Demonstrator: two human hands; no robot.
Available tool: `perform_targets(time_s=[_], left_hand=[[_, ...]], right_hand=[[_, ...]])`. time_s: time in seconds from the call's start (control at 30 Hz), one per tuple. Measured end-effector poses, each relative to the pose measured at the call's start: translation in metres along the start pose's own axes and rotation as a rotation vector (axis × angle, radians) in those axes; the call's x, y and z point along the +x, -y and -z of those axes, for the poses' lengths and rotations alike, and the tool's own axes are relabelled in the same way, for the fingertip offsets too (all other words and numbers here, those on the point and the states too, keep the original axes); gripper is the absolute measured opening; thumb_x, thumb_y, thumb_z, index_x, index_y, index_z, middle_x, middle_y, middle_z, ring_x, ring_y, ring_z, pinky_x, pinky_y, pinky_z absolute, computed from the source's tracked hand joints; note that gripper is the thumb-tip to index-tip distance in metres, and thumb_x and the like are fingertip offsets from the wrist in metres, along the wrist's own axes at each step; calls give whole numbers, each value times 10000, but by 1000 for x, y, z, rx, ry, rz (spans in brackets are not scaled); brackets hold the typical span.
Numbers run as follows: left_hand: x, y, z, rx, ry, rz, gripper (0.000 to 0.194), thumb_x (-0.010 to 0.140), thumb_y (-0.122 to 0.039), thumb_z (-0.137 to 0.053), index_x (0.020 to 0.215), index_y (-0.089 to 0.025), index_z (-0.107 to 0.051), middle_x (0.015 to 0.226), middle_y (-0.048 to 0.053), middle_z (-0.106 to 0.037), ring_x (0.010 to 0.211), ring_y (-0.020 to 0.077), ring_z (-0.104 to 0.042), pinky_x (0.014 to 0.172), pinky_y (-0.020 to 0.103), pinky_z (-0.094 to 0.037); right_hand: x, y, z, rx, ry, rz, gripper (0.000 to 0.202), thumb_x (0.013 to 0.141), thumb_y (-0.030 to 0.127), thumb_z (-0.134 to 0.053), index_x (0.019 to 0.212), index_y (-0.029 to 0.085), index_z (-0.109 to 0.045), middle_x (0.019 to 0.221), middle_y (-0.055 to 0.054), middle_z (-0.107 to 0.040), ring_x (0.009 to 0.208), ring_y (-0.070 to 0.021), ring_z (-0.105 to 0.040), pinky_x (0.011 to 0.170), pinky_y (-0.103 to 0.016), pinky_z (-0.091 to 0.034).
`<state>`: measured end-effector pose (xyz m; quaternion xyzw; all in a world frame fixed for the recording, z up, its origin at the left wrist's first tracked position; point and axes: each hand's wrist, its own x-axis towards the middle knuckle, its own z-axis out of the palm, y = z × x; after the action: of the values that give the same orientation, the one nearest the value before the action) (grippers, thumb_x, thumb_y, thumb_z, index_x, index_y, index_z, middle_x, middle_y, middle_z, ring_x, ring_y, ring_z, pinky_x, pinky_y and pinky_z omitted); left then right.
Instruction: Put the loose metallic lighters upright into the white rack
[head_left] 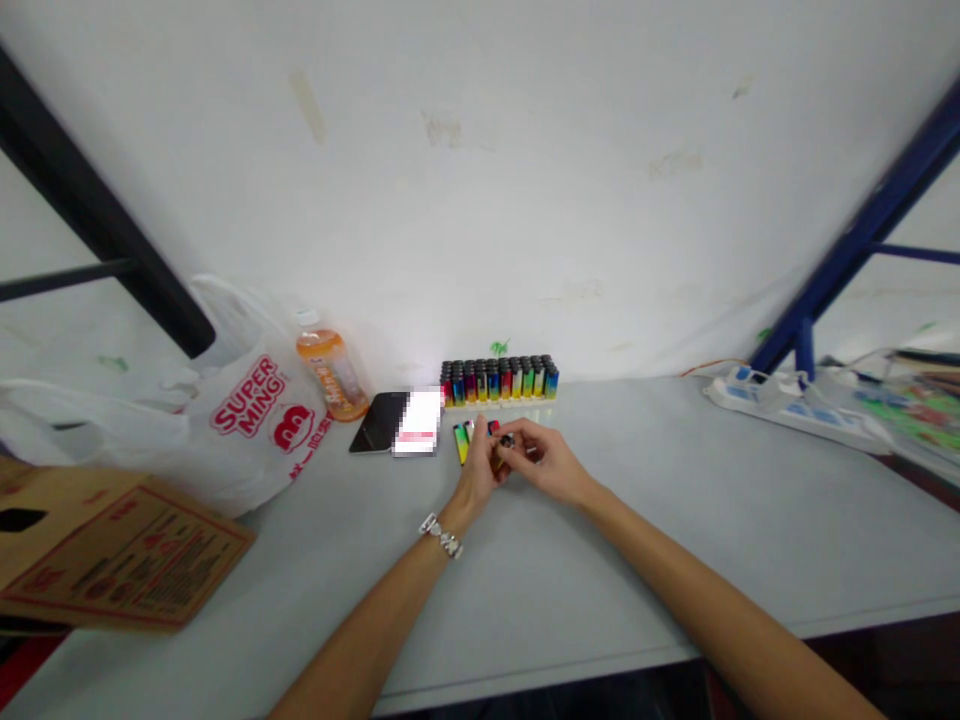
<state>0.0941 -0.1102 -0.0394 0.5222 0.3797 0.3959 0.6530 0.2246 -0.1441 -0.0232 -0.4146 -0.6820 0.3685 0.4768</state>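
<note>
My left hand [478, 470] and my right hand [546, 458] meet over the grey table [645, 520], both pinching one small lighter [504, 443] with a dark top between their fingertips. A silver bracelet [441, 535] circles my left wrist. Two or three loose rainbow-coloured lighters [462, 441] lie on the table just left of my fingers. Behind them, against the white wall, stands a tray of several upright colourful lighters [499, 380] with black caps.
A black phone [377, 421] lies left of the lighters, beside an orange drink bottle [330, 374], a white "Super Ming" plastic bag [247, 410] and a cardboard box [112, 550]. A white power strip [787, 410] sits at the right near a blue frame post [847, 260].
</note>
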Motion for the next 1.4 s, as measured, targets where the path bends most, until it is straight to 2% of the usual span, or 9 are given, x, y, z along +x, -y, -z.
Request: perform_targets(time_s=[0.13, 0.37, 0.5, 0.57, 0.73, 0.83, 1.0, 1.27, 1.4], left_hand=[[-1, 1, 0, 8, 22, 37, 805, 766, -855, -96, 628, -185, -519, 445, -27, -393, 386, 92, -319, 406, 244, -174], [-3, 4, 0, 129, 41, -80, 784, 812, -807, -159, 706, -156, -583, 538, -8, -466, 475, 93, -390, 454, 229, -229], [-4, 1, -5, 128, 55, -73, 781, 807, -810, -172, 814, -149, -589, 592, 8, -540, 456, 89, -432, 425, 219, -230], [-4, -1, -7, 115, 3, -43, 772, 790, -820, -216, 915, -147, -574, 620, 18, -587, 434, 92, -459, 399, 211, -223], [-3, -3, -10, 139, -92, -16, 762, 759, -824, -302, 992, -145, -560, 621, 21, -616, 399, 99, -493, 344, 190, -223], [-3, -3, -9, 150, -75, -20, 737, 760, -814, -325, 928, -143, -578, 601, 20, -608, 387, 92, -493, 335, 181, -226], [-1, 0, -7, 137, -66, -21, 725, 759, -815, -340, 849, -140, -590, 580, 15, -591, 379, 85, -486, 332, 177, -224], [0, 1, -7, 154, -57, -15, 725, 778, -793, -335, 740, -123, -612, 584, 28, -582, 379, 75, -480, 333, 183, -223], [0, 1, -7, 154, -55, -15, 740, 772, -801, -330, 734, -122, -620, 580, 26, -576, 379, 77, -479, 332, 188, -226]], right_hand=[[2, -2, 11, -9, 39, -1, 257, 871, 403, -607, 1013, 189, -625, 647, 47, -497, 557, -99, -511, 546, -226, -443], [6, 2, 35, -18, 69, -75, 322, 813, 458, -670, 936, 162, -636, 724, -21, -642, 584, -125, -577, 434, -215, -473], [7, 6, 50, 43, 43, -65, 310, 768, 436, -721, 876, 152, -665, 795, -42, -649, 680, -151, -635, 524, -261, -554], [12, 7, 63, 36, 17, -56, 302, 771, 417, -724, 891, 144, -678, 765, -38, -661, 679, -152, -647, 619, -299, -578], [40, 6, 99, -151, -183, 53, 277, 763, 374, -726, 926, 150, -717, 845, -62, -706, 725, -170, -664, 710, -329, -569], [60, -2, 111, -405, -170, 133, 161, 785, 272, -684, 892, 165, -740, 862, -61, -694, 743, -169, -651, 676, -294, -545], [80, -19, 113, -679, -41, 185, 171, 777, 103, -625, 881, 161, -747, 850, -53, -671, 694, -140, -622, 674, -259, -503], [91, -24, 108, -791, 14, 212, 180, 782, 84, -632, 888, 158, -758, 848, -56, -669, 708, -146, -611, 710, -257, -482], [92, -32, 107, -779, -38, 242, 190, 803, 109, -640, 927, 168, -772, 901, -70, -654, 748, -154, -614, 758, -274, -492]])
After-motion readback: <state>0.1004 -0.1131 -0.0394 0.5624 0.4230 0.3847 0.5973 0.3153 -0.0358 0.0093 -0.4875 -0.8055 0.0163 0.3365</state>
